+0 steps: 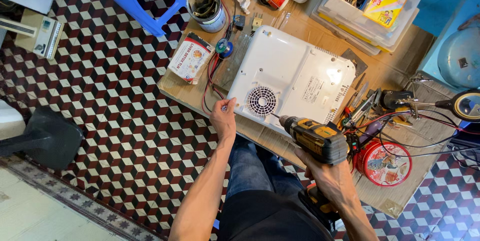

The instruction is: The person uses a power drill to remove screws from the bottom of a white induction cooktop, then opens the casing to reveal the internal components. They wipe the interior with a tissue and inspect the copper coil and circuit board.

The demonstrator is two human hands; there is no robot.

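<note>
Two hands are working apart: our right hand point(327, 178) is gripping the yellow cordless drill point(316, 138), our left hand point(223, 117) is pinching the overturned white appliance point(290, 73) at the surface's near edge, so we are likely driving base screws, needing steady bit alignment.

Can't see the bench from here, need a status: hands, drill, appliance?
Left hand grips white appliance corner. Right hand holds yellow cordless drill, bit at the near edge beside the fan grille. Red wires lie alongside.
</note>
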